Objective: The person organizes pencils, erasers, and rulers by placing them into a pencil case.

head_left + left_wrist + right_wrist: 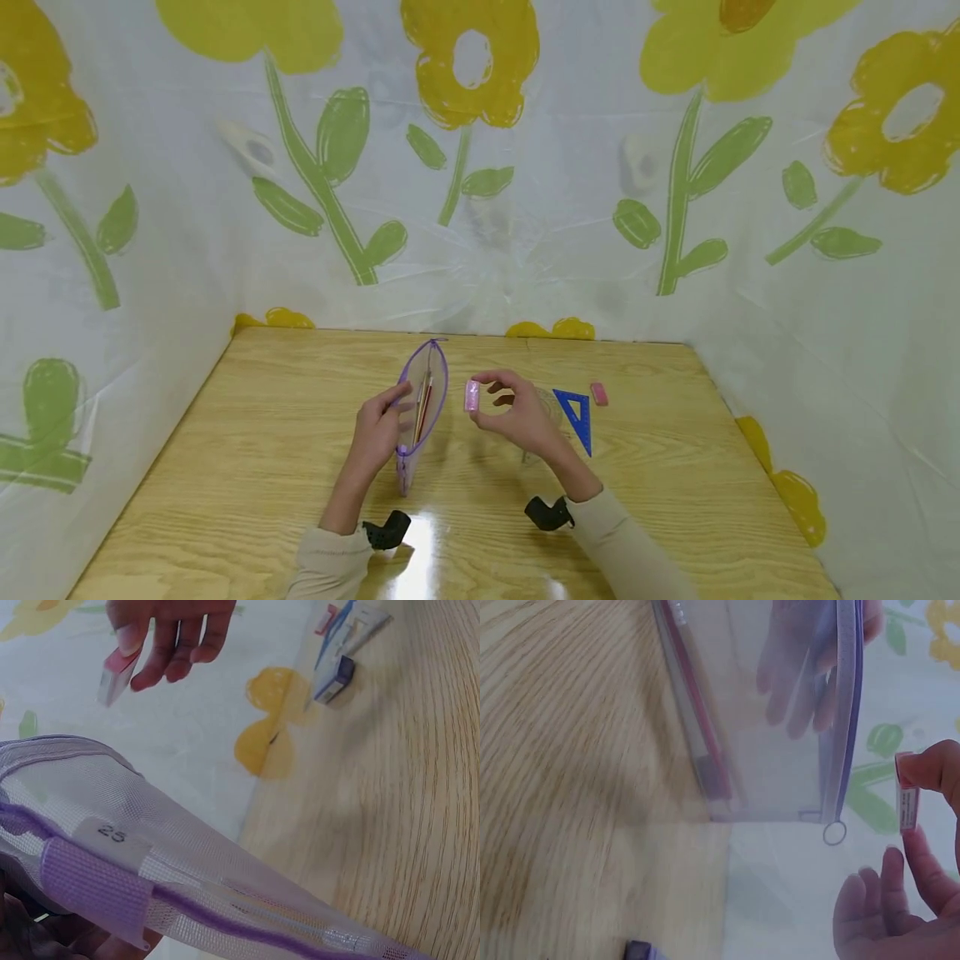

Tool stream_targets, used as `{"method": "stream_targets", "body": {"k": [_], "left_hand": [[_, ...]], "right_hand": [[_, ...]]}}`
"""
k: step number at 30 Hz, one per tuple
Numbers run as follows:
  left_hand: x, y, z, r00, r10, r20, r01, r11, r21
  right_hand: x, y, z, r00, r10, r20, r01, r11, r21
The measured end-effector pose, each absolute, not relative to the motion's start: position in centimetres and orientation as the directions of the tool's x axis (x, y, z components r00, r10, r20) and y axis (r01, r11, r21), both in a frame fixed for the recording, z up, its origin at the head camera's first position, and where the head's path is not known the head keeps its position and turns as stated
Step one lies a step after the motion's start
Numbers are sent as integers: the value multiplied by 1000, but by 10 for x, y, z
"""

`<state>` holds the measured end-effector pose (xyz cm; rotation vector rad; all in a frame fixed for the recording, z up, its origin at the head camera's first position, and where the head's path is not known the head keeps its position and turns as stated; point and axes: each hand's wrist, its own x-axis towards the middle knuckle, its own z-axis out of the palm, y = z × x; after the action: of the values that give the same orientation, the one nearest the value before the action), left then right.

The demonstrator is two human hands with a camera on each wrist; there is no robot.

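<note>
My left hand [377, 429] grips one side of a see-through mesh pencil pouch [405, 473] with purple trim. The pouch's zip mouth gapes upward, and a red pencil [701, 712] and another slim pencil lie inside, seen through the mesh in the right wrist view. To the right of the pouch, my right hand [521, 412] pinches a small pink eraser [472, 396] in a printed sleeve between thumb and finger. The eraser is in the air, apart from the pouch. In the left wrist view, the eraser [116, 675] hangs beyond the mesh side.
On the wooden table [285, 417], right of my right hand, lie a blue set square [584, 429] and a pink block [599, 394]. A clear round-edged piece is partly hidden by that hand. The left wrist view shows a dark-blue-ended block [334, 681]. Flower-printed cloth [510, 275] encloses the table.
</note>
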<state>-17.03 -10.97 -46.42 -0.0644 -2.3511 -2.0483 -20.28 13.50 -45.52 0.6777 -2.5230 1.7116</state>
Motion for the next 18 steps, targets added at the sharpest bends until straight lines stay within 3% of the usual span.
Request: {"method": "stream_targets", "body": {"k": [18], "left_hand": [[-172, -110, -467, -999, -4, 37, 37, 125, 991]], "right_hand": [[-224, 101, -453, -894, -366, 260, -384, 323, -865]]}}
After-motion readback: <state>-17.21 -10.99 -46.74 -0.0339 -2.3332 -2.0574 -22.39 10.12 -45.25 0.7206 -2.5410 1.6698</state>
